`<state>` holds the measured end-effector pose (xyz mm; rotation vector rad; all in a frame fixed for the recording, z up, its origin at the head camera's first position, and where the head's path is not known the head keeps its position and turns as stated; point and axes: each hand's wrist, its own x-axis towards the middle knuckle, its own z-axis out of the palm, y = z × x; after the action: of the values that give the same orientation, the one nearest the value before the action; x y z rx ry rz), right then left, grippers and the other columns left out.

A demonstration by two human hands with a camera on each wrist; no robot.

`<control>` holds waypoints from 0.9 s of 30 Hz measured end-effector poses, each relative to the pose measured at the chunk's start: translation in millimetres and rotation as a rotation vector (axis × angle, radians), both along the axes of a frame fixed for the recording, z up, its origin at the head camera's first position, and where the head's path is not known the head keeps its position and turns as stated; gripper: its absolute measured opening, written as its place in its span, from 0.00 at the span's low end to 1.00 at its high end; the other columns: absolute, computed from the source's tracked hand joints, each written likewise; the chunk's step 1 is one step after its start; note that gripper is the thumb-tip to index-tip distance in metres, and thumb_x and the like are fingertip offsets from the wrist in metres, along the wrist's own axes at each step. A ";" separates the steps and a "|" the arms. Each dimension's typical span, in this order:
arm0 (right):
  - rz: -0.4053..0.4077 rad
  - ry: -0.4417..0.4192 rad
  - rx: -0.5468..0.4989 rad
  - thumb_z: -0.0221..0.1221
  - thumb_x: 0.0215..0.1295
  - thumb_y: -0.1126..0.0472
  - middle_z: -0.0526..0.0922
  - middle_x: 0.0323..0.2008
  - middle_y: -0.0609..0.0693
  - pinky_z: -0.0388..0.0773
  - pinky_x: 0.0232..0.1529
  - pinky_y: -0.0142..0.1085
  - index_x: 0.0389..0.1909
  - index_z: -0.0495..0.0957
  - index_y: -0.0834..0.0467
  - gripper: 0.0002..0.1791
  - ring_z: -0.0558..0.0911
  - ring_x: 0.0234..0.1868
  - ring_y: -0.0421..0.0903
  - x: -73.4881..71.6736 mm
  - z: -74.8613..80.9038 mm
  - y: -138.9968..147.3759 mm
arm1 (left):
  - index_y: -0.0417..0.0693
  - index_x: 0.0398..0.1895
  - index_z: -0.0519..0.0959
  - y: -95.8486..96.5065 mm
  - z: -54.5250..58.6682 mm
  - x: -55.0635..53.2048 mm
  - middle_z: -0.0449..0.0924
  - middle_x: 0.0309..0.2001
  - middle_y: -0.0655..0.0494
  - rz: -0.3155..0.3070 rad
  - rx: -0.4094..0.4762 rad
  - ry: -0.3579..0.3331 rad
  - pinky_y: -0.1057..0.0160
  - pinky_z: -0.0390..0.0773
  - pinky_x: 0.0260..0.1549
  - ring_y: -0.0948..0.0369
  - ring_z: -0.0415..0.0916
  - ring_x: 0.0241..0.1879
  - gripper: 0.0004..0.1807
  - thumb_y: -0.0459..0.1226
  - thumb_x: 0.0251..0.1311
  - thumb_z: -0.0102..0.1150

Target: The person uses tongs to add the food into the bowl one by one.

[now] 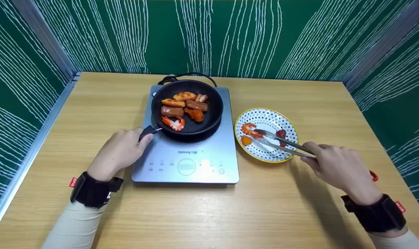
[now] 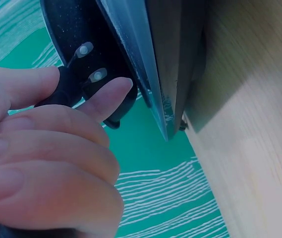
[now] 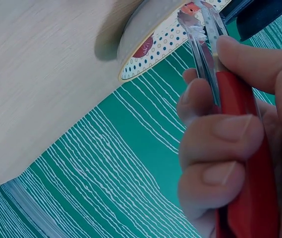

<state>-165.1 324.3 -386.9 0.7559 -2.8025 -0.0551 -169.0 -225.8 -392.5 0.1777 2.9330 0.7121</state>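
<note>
My left hand (image 1: 121,150) grips the black handle (image 1: 148,132) of a frying pan (image 1: 209,119) on an induction cooker (image 1: 164,148). Inside the pan lie a shrimp (image 1: 176,124), brown sausage-like pieces (image 1: 172,111), yellowish-brown pieces (image 1: 184,96) and an orange-brown chunk (image 1: 196,115). My right hand (image 1: 340,167) holds metal tongs (image 1: 295,145) with red handles (image 3: 245,148). Their tips reach over a dotted plate (image 1: 261,157), at a second shrimp (image 1: 249,129); whether they pinch it is unclear. An orange piece (image 1: 246,140) and a dark red piece (image 1: 281,134) also lie on the plate.
The cooker's black cord (image 1: 195,74) loops behind the pan. A wooden table (image 1: 195,218) bears everything, with green, white-streaked walls (image 1: 223,38) at the back and sides. The plate stands just right of the cooker.
</note>
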 end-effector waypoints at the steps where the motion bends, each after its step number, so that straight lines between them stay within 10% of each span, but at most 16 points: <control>1: 0.001 -0.002 0.001 0.71 0.68 0.53 0.69 0.20 0.44 0.53 0.18 0.36 0.44 0.82 0.55 0.12 0.63 0.17 0.42 -0.4 -0.1 -0.2 | 0.44 0.43 0.76 0.1 0.3 0.0 0.65 0.25 0.52 0.000 0.002 0.000 0.57 0.66 0.23 0.53 0.70 0.24 0.22 0.54 0.83 0.46; 27: -0.007 -0.003 -0.018 0.71 0.69 0.54 0.77 0.23 0.46 0.56 0.17 0.36 0.48 0.84 0.52 0.11 0.64 0.18 0.43 -2.4 -1.2 11.4 | 0.45 0.43 0.77 0.2 0.5 0.5 0.65 0.26 0.52 0.012 0.029 -0.024 0.58 0.65 0.24 0.54 0.69 0.24 0.20 0.52 0.83 0.47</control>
<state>-167.5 335.6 -388.1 0.7432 -2.8045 -0.0299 -168.4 -225.5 -392.0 0.1537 2.9050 0.7534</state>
